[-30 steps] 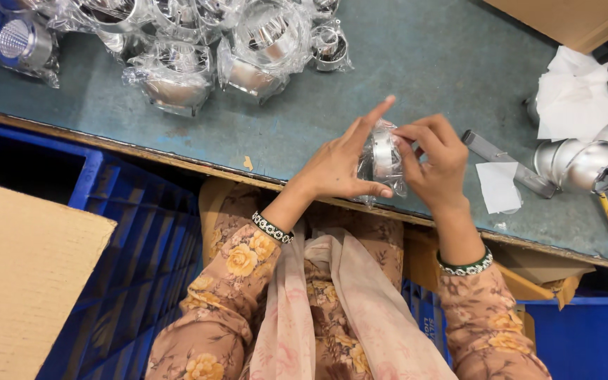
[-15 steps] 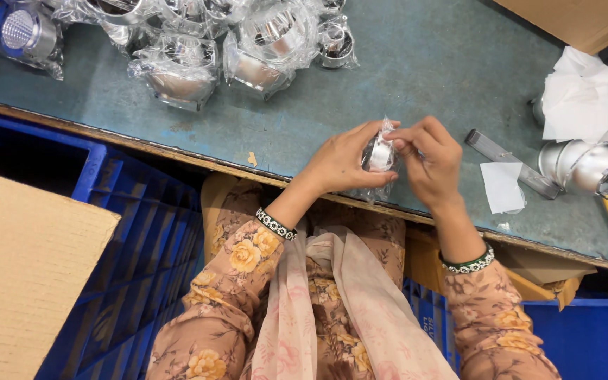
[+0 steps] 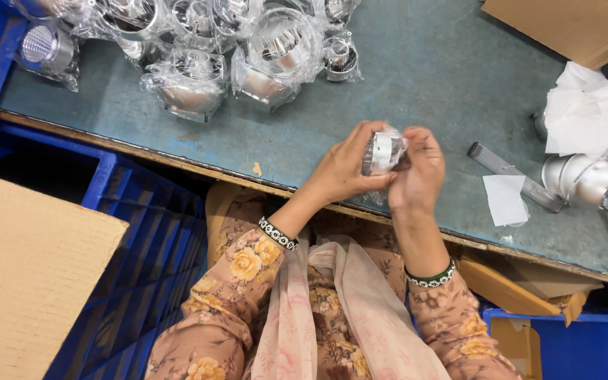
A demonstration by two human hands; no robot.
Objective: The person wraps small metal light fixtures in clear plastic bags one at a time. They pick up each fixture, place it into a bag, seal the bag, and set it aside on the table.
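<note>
- Both hands are up over the near edge of the blue-green worktable (image 3: pixel 431 84), meeting in the middle around one small shiny metal part (image 3: pixel 383 152) in clear plastic wrap.
- The left hand (image 3: pixel 343 169) cups the part from the left side, fingers curled over its top and thumb under it, gripping it.
- The right hand (image 3: pixel 416 172) closes in from the right, fingertips pinching the wrap at the part's edge; the part sits just between the two hands, held above the table and not resting on it.
- Beaded bangles show on both wrists, floral sleeves below.
- At the far left of the table lies a heap of bagged silver fittings (image 3: pixel 248 49), well apart from the hands.
- To the right: a flat grey metal bar (image 3: pixel 511 172), a white paper square (image 3: pixel 504 199) just beside it, a bare silver reflector cup (image 3: pixel 585 179) and crumpled white paper (image 3: pixel 582 112).
- Below the table edge, a blue plastic crate (image 3: pixel 142 239) and a cardboard sheet (image 3: pixel 26 274) at left.
</note>
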